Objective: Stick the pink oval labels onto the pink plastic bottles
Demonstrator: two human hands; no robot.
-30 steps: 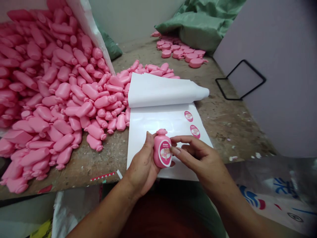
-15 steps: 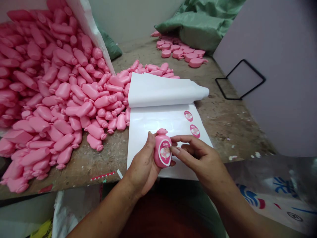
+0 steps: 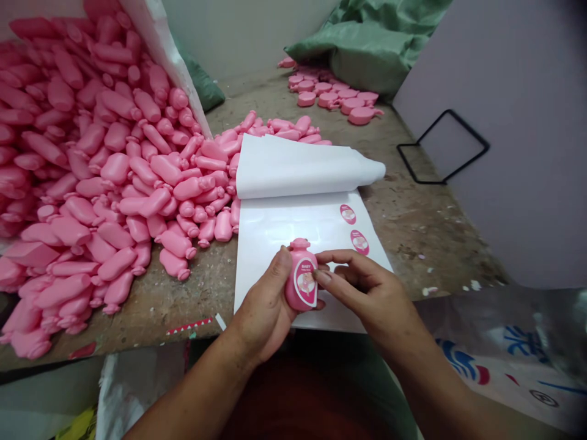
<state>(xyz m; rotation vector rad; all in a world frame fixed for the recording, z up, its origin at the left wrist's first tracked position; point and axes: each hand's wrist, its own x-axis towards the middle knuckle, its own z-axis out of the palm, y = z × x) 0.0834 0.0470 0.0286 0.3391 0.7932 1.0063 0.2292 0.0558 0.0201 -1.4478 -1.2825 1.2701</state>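
Note:
A small pink toy bottle (image 3: pixel 292 299) is held upright in my left hand (image 3: pixel 263 311), the thumb along its left side and fingertips showing behind its right edge. On its front is an oval pink sticker (image 3: pixel 306 266) with a white border, the word BABY and a picture. My right hand (image 3: pixel 367 287) has thumb and index finger closed at the sticker's right edge; its other fingers are curled. Beneath both hands lies a white sticker sheet (image 3: pixel 261 256), its far part folded over, with two oval stickers (image 3: pixel 360 242) on its right side.
A large heap of pink bottles (image 3: pixel 114 168) spills from a white-walled container (image 3: pixel 183 67) at left. Several pink pieces (image 3: pixel 346 101) lie by a green sack (image 3: pixel 380 49) at the back. A black wire frame (image 3: pixel 444 146) stands against the right panel (image 3: pixel 513 183).
My left thumb has shifted slightly right, closer against the bottle. My right hand stays at the sticker's edge, almost still.

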